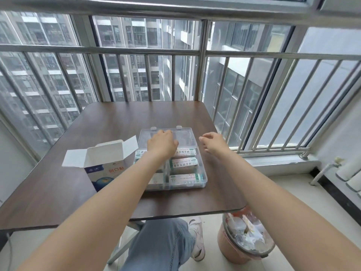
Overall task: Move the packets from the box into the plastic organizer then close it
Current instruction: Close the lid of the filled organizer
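The clear plastic organizer (185, 179) lies open, lid flat away from the person, packets (183, 164) lying crosswise; both hands, left (162, 143) and right (214, 142), hover loosely open, empty.

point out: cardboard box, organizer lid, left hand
cardboard box (101, 173), head view: on its blue-and-white front face.
organizer lid (185, 136), head view: on the clear open panel lying flat behind the compartments.
left hand (162, 142), head view: on the back of the hand, over the lid.
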`<state>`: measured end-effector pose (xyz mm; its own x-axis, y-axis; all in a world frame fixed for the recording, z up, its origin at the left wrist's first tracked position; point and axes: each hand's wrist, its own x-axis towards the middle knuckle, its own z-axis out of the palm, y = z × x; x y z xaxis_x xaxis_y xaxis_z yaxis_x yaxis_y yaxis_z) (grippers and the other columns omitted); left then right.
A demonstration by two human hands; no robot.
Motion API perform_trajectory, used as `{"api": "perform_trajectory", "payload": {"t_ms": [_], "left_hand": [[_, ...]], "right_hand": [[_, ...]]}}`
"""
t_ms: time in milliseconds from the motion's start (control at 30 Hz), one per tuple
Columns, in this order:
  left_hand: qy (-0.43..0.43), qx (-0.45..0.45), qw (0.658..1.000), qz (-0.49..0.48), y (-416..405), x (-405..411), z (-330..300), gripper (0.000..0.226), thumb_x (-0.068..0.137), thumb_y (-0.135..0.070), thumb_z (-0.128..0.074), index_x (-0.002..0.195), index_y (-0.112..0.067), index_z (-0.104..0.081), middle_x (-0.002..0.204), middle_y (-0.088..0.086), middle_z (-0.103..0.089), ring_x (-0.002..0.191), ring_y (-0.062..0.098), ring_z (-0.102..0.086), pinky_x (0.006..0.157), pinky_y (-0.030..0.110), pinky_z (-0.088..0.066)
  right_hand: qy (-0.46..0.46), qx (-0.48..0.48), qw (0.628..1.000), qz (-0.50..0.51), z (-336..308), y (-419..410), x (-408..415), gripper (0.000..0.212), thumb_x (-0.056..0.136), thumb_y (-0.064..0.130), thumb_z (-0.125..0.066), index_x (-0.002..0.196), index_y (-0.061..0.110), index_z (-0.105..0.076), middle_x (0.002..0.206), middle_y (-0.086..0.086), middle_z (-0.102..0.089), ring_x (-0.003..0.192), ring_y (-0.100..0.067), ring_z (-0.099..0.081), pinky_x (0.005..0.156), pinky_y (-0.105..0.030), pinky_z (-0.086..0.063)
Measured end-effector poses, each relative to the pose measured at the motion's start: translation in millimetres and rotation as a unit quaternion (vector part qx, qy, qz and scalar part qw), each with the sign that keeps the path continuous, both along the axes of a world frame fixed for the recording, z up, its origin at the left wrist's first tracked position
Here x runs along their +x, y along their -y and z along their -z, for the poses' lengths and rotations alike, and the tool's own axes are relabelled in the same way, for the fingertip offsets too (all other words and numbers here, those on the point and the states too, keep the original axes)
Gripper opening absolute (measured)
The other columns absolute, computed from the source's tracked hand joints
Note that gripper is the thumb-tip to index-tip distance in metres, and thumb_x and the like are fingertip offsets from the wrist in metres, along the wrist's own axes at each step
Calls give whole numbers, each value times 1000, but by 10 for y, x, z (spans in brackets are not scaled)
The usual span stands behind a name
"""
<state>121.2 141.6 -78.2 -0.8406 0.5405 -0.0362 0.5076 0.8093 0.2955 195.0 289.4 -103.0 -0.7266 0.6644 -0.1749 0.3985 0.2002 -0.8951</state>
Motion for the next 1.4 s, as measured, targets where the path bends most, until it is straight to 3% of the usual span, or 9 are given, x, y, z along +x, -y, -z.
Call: {"api": "perform_trajectory", "payload": {"t_ms": [100, 200, 367, 667, 833, 967, 1167, 1300, 1400], "left_hand": [[21, -20, 999, -19, -176, -162, 18, 42, 98, -29, -38, 133, -8, -43, 138, 16, -42, 125, 34, -43, 99, 43, -36], [33, -33, 998, -29, -315, -273, 76, 41, 97, -30, -40, 131, -8, -45, 137, 16, -42, 125, 34, -41, 100, 45, -35], [15, -26, 998, -48, -383, -392, 157, 39, 95, -31, -43, 129, -11, -45, 135, 14, -42, 124, 33, -41, 102, 47, -30], [-129, 80, 984, -93, -220, -470, -125, 64, 86, -27, -58, 139, -8, -27, 147, 18, -23, 137, 33, -21, 112, 39, -20], [-152, 54, 982, -98, -52, -477, -341, 79, 89, -26, -56, 148, -12, -5, 156, 15, -3, 145, 29, 0, 118, 39, 0], [-172, 95, 977, -86, 141, -439, -440, 75, 86, -15, -61, 146, -9, -16, 142, 17, -36, 132, 32, -33, 114, 38, -21], [-179, 145, 972, -40, 417, -332, -497, 52, 84, 4, -48, 134, -6, -40, 125, 15, -51, 117, 31, -45, 95, 36, -37], [-154, 176, 972, -7, 548, -231, -484, 57, 84, 7, -47, 138, -8, -36, 128, 13, -48, 122, 28, -42, 96, 35, -37], [-131, 190, 973, 20, 635, -157, -489, 62, 84, 6, -50, 141, -10, -33, 133, 13, -44, 126, 27, -40, 100, 34, -36]], "right_hand": [[-10, -115, 993, 1, 20, -41, -186, 18, 92, 18, -57, 106, 6, -56, 91, -14, -62, 83, -24, -61, 74, -33, -49], [-14, -190, 982, -7, 63, -116, -369, 36, 92, 5, -57, 125, -7, -48, 119, -23, -60, 107, -31, -62, 80, -32, -52], [-9, -197, 980, 3, 197, -193, -562, 55, 76, -21, -58, 128, -6, -48, 121, -22, -58, 98, -26, -57, 68, -24, -49], [-86, -146, 985, -17, 79, -207, -563, 45, 73, -28, -48, 98, 8, -56, 90, -6, -61, 74, -14, -58, 56, -22, -46], [-113, -85, 989, -45, -26, -168, -497, 43, 71, -31, -44, 74, 11, -50, 76, -5, -58, 71, -17, -56, 56, -21, -49], [-118, -29, 992, -45, -44, -121, -439, 36, 72, -22, -56, 71, 14, -51, 75, -3, -61, 80, -23, -57, 74, -32, -49], [-142, 89, 984, -61, -335, 51, -244, 57, 76, -1, -69, 125, 15, -45, 106, 0, -57, 99, -17, -55, 82, -27, -45], [-179, 331, 922, -91, -593, 276, -75, 63, 79, 10, -66, 136, 18, -41, 122, -2, -53, 114, -17, -47, 98, -31, -38], [-83, 485, 860, -136, -710, 458, -5, 55, 86, 23, -60, 138, 20, -41, 131, -1, -51, 126, -19, -42, 115, -41, -21]]}}
